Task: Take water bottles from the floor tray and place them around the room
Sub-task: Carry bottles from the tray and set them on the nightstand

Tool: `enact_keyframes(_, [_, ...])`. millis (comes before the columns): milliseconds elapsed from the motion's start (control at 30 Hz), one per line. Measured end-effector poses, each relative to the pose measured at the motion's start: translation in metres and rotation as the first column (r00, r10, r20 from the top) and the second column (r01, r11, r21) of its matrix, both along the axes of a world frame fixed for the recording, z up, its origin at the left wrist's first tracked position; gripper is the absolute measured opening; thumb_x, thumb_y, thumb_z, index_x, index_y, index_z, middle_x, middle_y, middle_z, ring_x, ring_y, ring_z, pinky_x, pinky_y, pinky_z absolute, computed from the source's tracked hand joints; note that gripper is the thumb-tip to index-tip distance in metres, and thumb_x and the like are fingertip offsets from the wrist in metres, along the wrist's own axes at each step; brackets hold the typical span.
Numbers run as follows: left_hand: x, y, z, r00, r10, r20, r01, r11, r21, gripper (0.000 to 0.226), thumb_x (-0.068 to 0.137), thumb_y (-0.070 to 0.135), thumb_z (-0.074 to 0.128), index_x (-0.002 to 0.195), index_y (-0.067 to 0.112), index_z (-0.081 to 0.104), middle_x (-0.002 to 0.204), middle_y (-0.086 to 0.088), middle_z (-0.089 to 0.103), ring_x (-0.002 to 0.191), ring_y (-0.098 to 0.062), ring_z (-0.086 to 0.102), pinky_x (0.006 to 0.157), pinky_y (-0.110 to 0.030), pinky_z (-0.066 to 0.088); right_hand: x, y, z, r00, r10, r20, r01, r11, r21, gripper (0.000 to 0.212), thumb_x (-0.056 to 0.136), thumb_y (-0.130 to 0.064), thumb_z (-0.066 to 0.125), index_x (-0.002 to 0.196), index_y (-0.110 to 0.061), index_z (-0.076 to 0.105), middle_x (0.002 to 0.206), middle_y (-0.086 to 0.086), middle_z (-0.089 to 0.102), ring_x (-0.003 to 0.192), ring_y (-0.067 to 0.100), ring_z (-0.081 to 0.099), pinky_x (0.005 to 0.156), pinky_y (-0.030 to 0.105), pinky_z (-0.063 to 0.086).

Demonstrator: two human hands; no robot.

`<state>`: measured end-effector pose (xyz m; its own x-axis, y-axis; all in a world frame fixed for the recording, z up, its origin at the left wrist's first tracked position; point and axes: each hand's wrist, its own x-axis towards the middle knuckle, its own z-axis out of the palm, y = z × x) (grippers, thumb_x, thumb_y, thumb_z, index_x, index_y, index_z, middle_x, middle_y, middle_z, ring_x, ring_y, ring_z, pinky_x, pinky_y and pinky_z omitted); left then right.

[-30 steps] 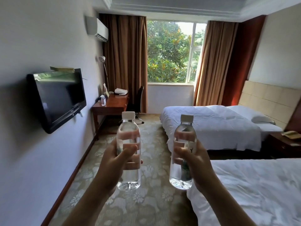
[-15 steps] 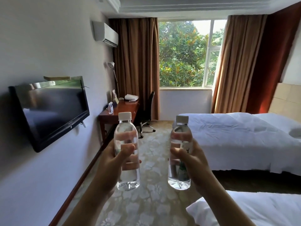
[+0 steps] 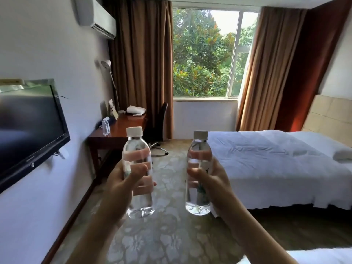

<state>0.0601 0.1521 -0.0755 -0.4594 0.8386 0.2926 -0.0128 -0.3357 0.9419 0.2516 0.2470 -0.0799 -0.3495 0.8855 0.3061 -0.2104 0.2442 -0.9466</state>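
Two clear water bottles, white-capped, upright, carried at chest height: left bottle gripped by left hand, right bottle gripped by right hand. Held apart, likely for separate spots; wooden desk ahead already bears one small bottle.

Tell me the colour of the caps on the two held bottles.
Both caps are white, clearest in the head view.

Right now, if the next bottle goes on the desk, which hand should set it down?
Left, probably. The left hand holds its bottle upright on the wall side, in line with the desk ahead on the left. The right hand and its bottle are on the bed side.
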Motion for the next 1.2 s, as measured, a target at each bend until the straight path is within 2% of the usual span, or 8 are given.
enact_keyframes(200, [-0.064,0.125,0.013,0.998,-0.068,0.02,0.068,0.997,-0.024,0.051,0.055,0.055,0.072,0.101,0.031,0.069,0.096,-0.005,0.077,0.077,-0.032,0.076,0.059,-0.034,0.06,-0.066,0.106,0.019,1.0,-0.011,0.005,0.011,1.0,0.026,0.031,0.075,-0.022,0.073,0.102,-0.037,0.067,0.103,0.021,0.066,0.083,0.029,0.07,0.069,0.033,0.06])
enact_keyframes(367, [-0.093,0.223,0.018,0.993,-0.118,0.018,0.118,0.993,-0.021,0.075,0.036,0.074,0.082,0.099,0.034,0.072,0.096,-0.006,0.077,0.075,-0.031,0.076,0.059,-0.032,0.059,-0.096,0.199,0.017,0.998,-0.069,0.005,0.069,0.998,0.009,0.04,0.072,-0.027,0.075,0.11,-0.03,0.065,0.106,0.021,0.067,0.093,0.035,0.07,0.072,0.039,0.063])
enact_keyframes(467, [-0.104,0.284,0.012,0.992,-0.123,0.015,0.123,0.992,-0.031,0.071,0.048,0.061,0.081,0.107,0.025,0.067,0.099,-0.011,0.076,0.078,-0.032,0.076,0.061,-0.035,0.06,-0.108,0.261,0.009,0.996,-0.086,-0.013,0.086,0.996,-0.01,0.04,0.072,-0.023,0.072,0.111,-0.026,0.063,0.106,0.019,0.066,0.09,0.03,0.07,0.067,0.031,0.06])
enact_keyframes(700, [-0.116,0.427,0.008,0.99,-0.142,0.003,0.142,0.989,-0.042,0.056,0.062,0.046,0.077,0.111,0.023,0.066,0.103,-0.01,0.076,0.083,-0.033,0.076,0.067,-0.038,0.06,-0.122,0.413,-0.002,0.998,-0.054,-0.045,0.055,0.998,0.019,0.04,0.073,-0.017,0.071,0.112,-0.019,0.064,0.1,0.026,0.065,0.09,0.043,0.067,0.073,0.042,0.061])
enact_keyframes(867, [-0.115,0.519,0.018,0.985,-0.169,-0.03,0.169,0.986,-0.012,0.054,0.057,0.053,0.08,0.106,0.032,0.068,0.101,-0.011,0.075,0.083,-0.033,0.075,0.065,-0.035,0.06,-0.118,0.506,0.006,0.995,-0.098,-0.007,0.098,0.995,0.033,0.041,0.073,-0.018,0.071,0.112,-0.013,0.061,0.097,0.02,0.067,0.084,0.025,0.072,0.066,0.028,0.06])
enact_keyframes(1000, [-0.098,0.591,0.023,0.966,-0.256,-0.039,0.257,0.966,0.022,0.071,0.038,0.073,0.084,0.1,0.04,0.07,0.097,-0.005,0.077,0.081,-0.029,0.076,0.061,-0.029,0.059,-0.094,0.562,0.011,0.98,-0.2,0.011,0.199,0.978,0.063,0.034,0.073,-0.018,0.072,0.106,-0.017,0.062,0.096,0.017,0.067,0.077,0.012,0.07,0.063,0.022,0.057])
enact_keyframes(1100, [-0.072,0.655,0.021,0.922,-0.384,-0.045,0.385,0.922,0.038,0.065,0.039,0.068,0.087,0.097,0.044,0.073,0.092,-0.002,0.078,0.077,-0.022,0.076,0.059,-0.028,0.059,-0.065,0.604,0.009,0.955,-0.29,0.068,0.282,0.953,0.113,0.034,0.077,-0.022,0.073,0.107,-0.027,0.059,0.098,0.005,0.067,0.087,0.009,0.071,0.067,0.02,0.057])
enact_keyframes(1200, [-0.042,0.726,0.01,0.865,-0.5,-0.044,0.502,0.864,0.031,0.053,0.049,0.047,0.09,0.098,0.04,0.073,0.091,-0.006,0.078,0.076,-0.023,0.076,0.059,-0.031,0.06,-0.029,0.643,0.004,0.879,-0.464,0.111,0.447,0.882,0.15,0.043,0.071,-0.04,0.077,0.109,-0.032,0.058,0.103,-0.003,0.068,0.095,0.011,0.071,0.075,0.024,0.059])
